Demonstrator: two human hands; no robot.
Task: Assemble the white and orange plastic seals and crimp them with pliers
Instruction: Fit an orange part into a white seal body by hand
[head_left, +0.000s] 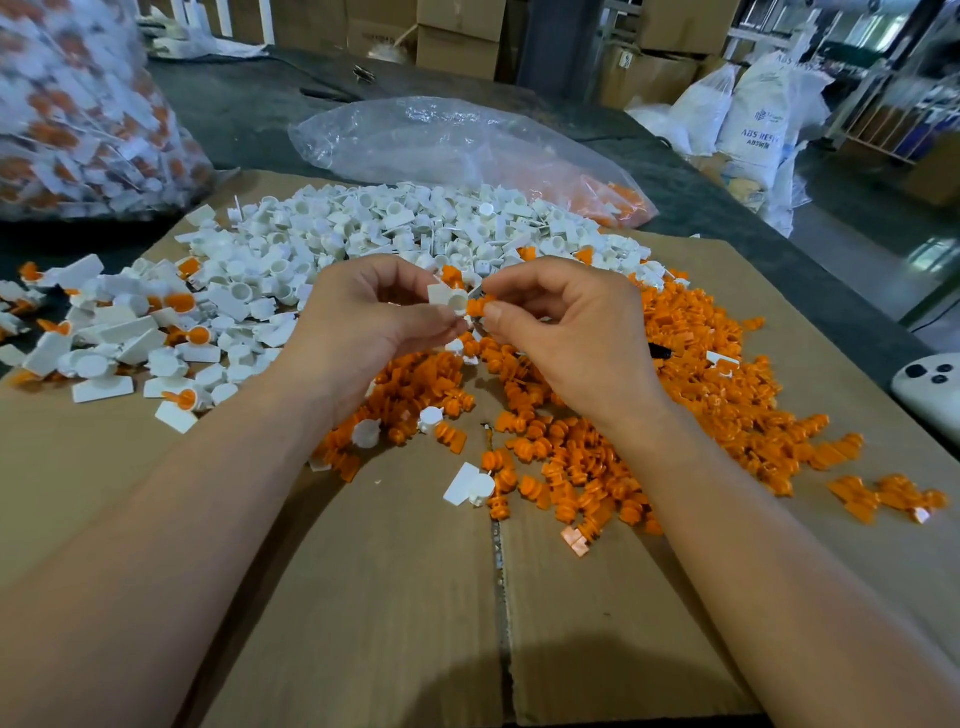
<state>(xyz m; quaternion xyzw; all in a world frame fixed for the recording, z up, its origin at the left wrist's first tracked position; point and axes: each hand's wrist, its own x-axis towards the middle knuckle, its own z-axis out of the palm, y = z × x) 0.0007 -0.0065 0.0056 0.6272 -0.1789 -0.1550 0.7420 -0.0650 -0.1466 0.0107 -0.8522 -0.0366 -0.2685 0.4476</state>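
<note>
Head view. My left hand (363, 317): fingers curled, pinching a white seal body (451, 300) over the middle of the cardboard sheet (363, 597). My right hand (561, 332): pinching an orange insert (477, 306), touching the white piece's cup. White parts heap (332, 244): far left on the cardboard. Orange parts heap (649, 415): near right. Clear bag (441, 140): far, behind the white heap. Filled bag of assembled seals (78, 114): far left.

Far left of the cardboard (363, 597), the blurred bag of seals (78, 119) is cut by the edge; right of the cardboard, a white device (930, 389) is also cut off.
</note>
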